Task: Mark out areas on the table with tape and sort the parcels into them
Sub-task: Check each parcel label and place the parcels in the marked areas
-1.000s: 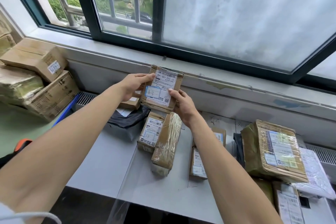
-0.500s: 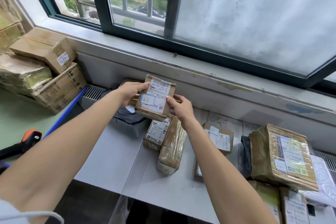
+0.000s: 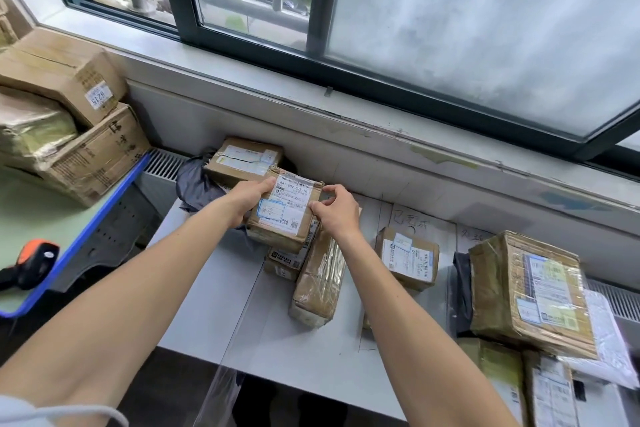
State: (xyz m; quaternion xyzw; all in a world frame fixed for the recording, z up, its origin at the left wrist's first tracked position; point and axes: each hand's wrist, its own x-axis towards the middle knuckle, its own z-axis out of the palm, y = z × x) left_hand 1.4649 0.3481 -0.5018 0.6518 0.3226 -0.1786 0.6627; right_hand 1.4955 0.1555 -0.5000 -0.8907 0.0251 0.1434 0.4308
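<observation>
Far left: a green counter (image 3: pixel 20 225) with a blue edge carries a scanner (image 3: pixel 33 263) and stacked cartons (image 3: pixel 79 114) against the wall. Next comes a radiator grille (image 3: pixel 162 163), then your grey counter (image 3: pixel 207 305) under the sill (image 3: pixel 277 80).

At its back left lies a dark bag (image 3: pixel 197 184), with a box (image 3: pixel 242 158) just behind it.

Your left hand (image 3: pixel 247 196) grips the left edge of the parcel (image 3: pixel 284 215) and your right hand (image 3: pixel 334 210) pinches its right edge. The parcel is label up, tilted, low over the bag and a small box (image 3: pixel 287 260). You can't tell if it rests on them.

Clear tape (image 3: pixel 220 392) runs front to back across the grey top, and its loose end hangs off the front edge.

A long parcel (image 3: pixel 318 284) leans against the small box. Pen lines and handwriting (image 3: pixel 412 222) mark the surface to the right, and a labelled box (image 3: pixel 408 256) sits there.

Far right is a pile: a big parcel (image 3: pixel 530 295) on top, a white mailer (image 3: pixel 606 333) beside it, and more parcels beneath.

Above it all is a dark-framed window (image 3: pixel 450 28). Its left panes are clear onto trees and its right pane is frosted.
</observation>
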